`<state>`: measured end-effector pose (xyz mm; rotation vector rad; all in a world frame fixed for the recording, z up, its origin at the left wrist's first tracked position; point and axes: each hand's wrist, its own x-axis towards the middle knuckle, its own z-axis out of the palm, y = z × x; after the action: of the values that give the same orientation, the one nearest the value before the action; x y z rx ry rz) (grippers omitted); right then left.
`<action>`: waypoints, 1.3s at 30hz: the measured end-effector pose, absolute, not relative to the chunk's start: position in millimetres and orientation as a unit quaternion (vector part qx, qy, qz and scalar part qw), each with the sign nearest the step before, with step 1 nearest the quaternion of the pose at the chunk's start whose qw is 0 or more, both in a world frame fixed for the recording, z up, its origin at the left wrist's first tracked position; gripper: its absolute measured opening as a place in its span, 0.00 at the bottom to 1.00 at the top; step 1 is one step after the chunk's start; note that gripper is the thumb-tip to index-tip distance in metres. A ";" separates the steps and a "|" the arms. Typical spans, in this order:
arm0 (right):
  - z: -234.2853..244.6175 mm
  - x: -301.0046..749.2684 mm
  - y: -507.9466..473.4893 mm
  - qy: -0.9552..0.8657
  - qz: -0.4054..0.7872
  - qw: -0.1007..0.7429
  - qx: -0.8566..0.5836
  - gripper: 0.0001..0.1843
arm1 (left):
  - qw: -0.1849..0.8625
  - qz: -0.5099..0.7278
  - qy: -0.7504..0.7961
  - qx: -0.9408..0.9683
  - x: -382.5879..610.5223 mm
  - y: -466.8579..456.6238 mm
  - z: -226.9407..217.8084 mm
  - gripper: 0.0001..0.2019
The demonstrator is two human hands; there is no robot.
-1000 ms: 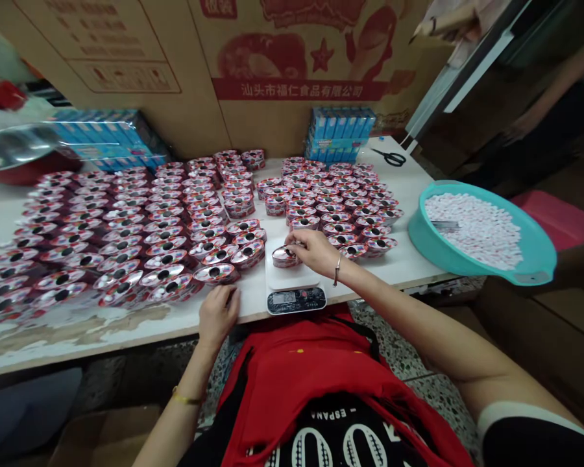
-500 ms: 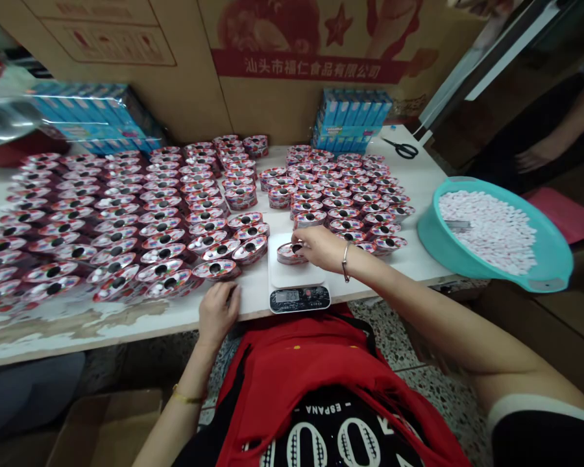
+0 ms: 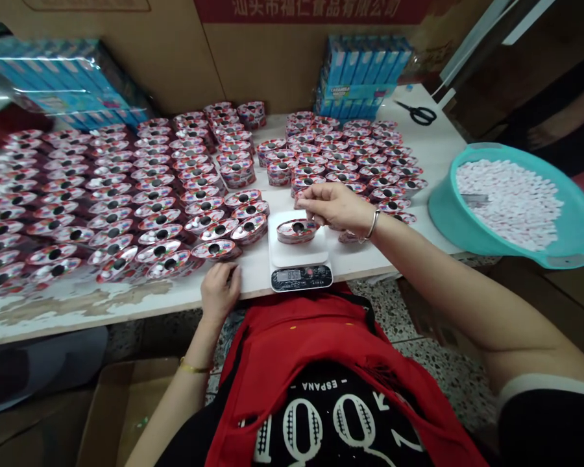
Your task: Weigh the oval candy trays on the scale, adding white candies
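A small oval box (image 3: 296, 232), patterned red and white with a round dark hole in its top, stands on a white kitchen scale (image 3: 299, 258). Just above and behind that box is my right hand (image 3: 338, 206), its thumb and fingers pinched together. Whatever may be between those fingertips is too small to make out. My left hand (image 3: 220, 288) rests at the table's front edge with fingers curled in, beside the nearest oval box (image 3: 216, 250) of the left group. Digits show on the scale's display, too blurred to read surely.
Rows of similar boxes (image 3: 158, 201) cover the left, with another group (image 3: 340, 155) behind the scale. A turquoise basin (image 3: 442, 214) of small wrapped white pieces stands right. Black scissors (image 3: 421, 115), blue packs (image 3: 355, 71) and a large carton (image 3: 263, 65) are behind. Another person's hand (image 3: 540, 136) is far right.
My right hand has lifted off the box on the scale and moved slightly right. The box's hole is now uncovered, and the display digits differ. My left hand stays at the table edge.
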<state>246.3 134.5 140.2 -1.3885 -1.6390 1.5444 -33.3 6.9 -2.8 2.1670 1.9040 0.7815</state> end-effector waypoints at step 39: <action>136.0 268.2 128.7 -0.441 0.632 0.418 -0.481 0.03 | 0.070 0.264 0.633 0.725 -33.3 5.6 0.1 0.07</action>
<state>268.2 128.7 136.0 -1.2073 -1.1065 1.5853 -33.3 5.6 0.1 2.1803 1.9045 0.7929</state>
